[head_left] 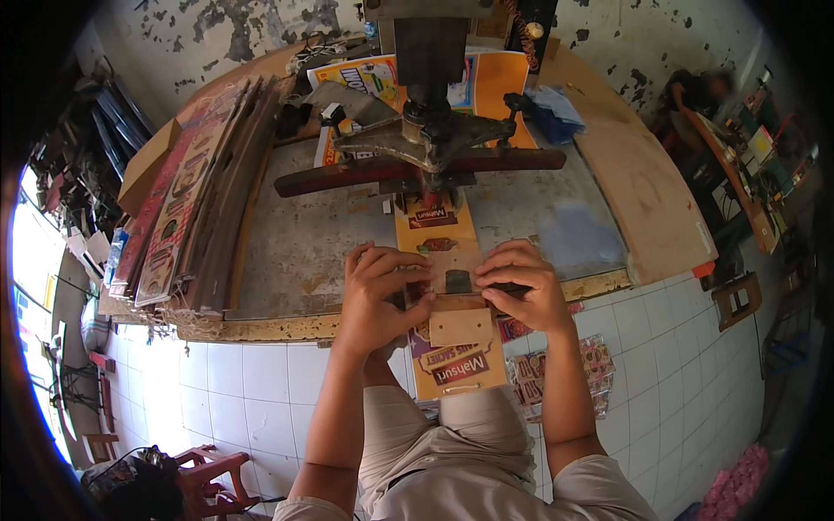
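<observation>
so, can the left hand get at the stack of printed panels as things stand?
Probably yes: only grey tabletop seems to lie between the left hand and the printed panels, though the hand must first leave the small tan board.

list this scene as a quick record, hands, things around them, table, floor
left hand: fingertips at the left side of a tan board piece
right hand: fingertips at its right side
under the board: yellow printed sheet
above the table: dark metal crossbar
table, left: stacked long panels
table, far right: blue plastic
floor, lower left: red stool
</observation>
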The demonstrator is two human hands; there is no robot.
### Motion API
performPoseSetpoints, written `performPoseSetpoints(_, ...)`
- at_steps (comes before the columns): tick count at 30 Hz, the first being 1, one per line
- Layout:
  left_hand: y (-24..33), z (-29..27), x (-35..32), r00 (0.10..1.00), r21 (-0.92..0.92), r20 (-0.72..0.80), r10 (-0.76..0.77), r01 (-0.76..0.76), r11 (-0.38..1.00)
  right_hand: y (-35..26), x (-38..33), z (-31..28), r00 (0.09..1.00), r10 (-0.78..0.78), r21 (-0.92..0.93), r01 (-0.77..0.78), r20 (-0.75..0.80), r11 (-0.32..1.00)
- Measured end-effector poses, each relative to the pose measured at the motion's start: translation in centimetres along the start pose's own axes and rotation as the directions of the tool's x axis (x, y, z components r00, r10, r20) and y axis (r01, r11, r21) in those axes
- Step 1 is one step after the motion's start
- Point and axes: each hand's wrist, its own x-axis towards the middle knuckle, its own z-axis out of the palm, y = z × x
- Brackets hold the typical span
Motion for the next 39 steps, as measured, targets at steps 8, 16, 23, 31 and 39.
performPoseSetpoints(8, 0.0, 0.2, -0.1, 1.000, -0.006, -0.003, 0.008, -0.008, 1.000, 0.0, -0.3, 0.0, 1.000, 0.012, -0.001, -0.012, -0.014, 1.000)
performPoseSetpoints(16, 0.5, -0.7, -0.2, 1.000, -0.031, 0.001, -0.024, 0.024, 0.999, -0.3, -0.3, -0.4, 0.991, 0.027, 0.062, -0.020, -0.129, 0.998)
performPoseSetpoints(23, 1.6, -1.7, -5.3, 0.993, -0.010, -0.024, -0.117, 0.117, 0.993, -8.3, -3.2, 1.0, 0.998, 0.000, -0.342, 0.019, 0.056, 0.939)
performPoseSetpoints(31, 1.9, -1.2, -5.9, 0.996, 0.082, -0.035, -0.082, 0.084, 0.993, -8.6, -3.2, 1.8, 0.992, 0.080, -0.287, -0.050, 0.094, 0.957)
performPoseSetpoints(39, 1.8, -0.7, -5.7, 0.994, 0.211, 0.051, -0.095, 0.082, 0.974, -7.7, -2.0, 0.7, 0.999, 0.024, -0.148, -0.031, -0.046, 0.988)
